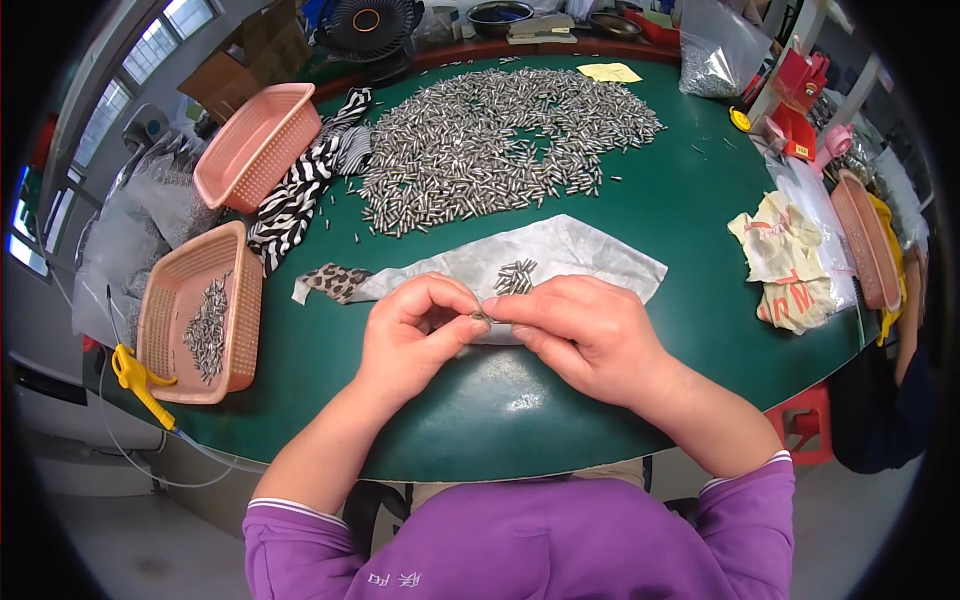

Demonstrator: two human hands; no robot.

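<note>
1. Nearest the lower edge, purple sleeves (520,550) are seen, with both forearms reaching up over the green table (480,410).
2. Above the table's near rim, the left hand (410,335) and right hand (585,335) are brought together, fingertips meeting; a small metal pin (481,316) is pinched between them.
3. Just beyond the hands, a white cloth (570,255) is spread, bearing a small cluster of pins (515,277).
4. At the left rim, a pink basket (190,315) holding pins is set, with a yellow tool (140,385) beside it.
5. Farther back, a large heap of pins (500,145) is piled mid-table, a striped cloth (300,190) and second pink basket (255,145) to its left.
</note>
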